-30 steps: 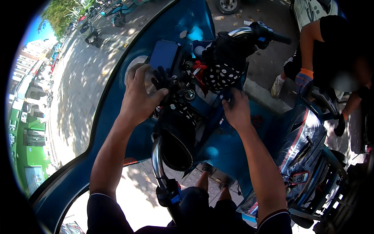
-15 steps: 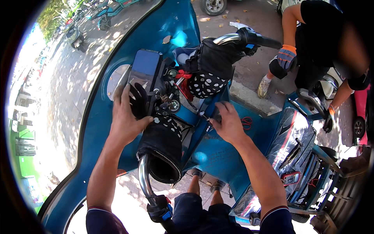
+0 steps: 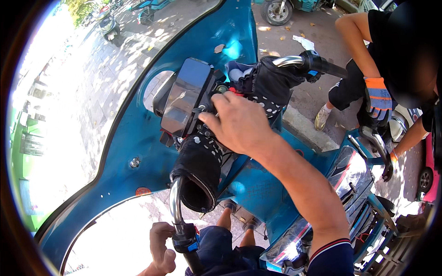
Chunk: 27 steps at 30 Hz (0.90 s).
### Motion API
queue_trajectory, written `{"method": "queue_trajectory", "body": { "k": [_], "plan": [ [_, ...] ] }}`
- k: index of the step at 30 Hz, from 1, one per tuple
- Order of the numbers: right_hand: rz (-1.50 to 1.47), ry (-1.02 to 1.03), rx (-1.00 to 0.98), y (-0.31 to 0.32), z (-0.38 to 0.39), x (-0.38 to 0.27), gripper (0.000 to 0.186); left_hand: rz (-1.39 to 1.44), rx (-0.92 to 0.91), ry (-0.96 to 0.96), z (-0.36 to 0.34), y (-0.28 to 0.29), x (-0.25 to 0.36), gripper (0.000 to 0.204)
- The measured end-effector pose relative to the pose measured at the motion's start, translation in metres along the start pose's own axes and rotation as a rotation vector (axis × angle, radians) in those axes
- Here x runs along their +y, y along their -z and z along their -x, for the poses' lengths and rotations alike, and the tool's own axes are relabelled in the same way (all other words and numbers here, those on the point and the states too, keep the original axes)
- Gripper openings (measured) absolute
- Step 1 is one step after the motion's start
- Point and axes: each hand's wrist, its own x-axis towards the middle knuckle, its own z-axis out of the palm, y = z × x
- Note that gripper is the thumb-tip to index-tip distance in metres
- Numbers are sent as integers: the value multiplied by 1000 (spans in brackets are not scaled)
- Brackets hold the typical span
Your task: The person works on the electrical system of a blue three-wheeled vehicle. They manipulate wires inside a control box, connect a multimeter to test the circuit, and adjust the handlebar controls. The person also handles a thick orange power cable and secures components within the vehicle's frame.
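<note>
A blue vehicle's handlebar stands in front of me, with a dark display unit (image 3: 186,96) in its middle. My right hand (image 3: 241,122) reaches over the handlebar's centre, thumb and fingers apart around small dark parts beside the display; its fingertips are partly hidden. My left hand (image 3: 162,248) is low beside the left handlebar grip (image 3: 188,246), fingers bent and thumb apart, with nothing seen in it. A black padded hand cover (image 3: 195,170) with white dots hangs around the left chrome bar (image 3: 175,202). A matching cover (image 3: 276,80) is on the right side.
The blue front panel (image 3: 129,138) curves along the left. A co-worker's gloved hand (image 3: 378,99) is at the right, near a metal lever-like bar (image 3: 375,138). A plastic-wrapped seat (image 3: 343,177) lies at my right. Beyond stand parked vehicles, including a three-wheeler's wheel (image 3: 276,10).
My left hand has left the display's side and come down beside the left grip. My right hand has moved left and up onto the handlebar's centre. The view has shifted slightly.
</note>
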Motion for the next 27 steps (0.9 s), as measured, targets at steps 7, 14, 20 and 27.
{"method": "queue_trajectory", "body": {
  "k": [7,14,20,27],
  "plan": [
    [18,-446,-114,-66,87,76,37,-236,135,-369,-16,14,-20,70],
    [-222,-560,51,-133,166,100,52,-295,-148,-601,-149,-1,53,46],
    [-912,-724,64,-110,161,74,21,-888,-655,-888,-259,-106,91,65],
    [-1398,-879,171,-66,150,43,14,-1214,-895,-859,-314,-158,45,39]
  ]
}}
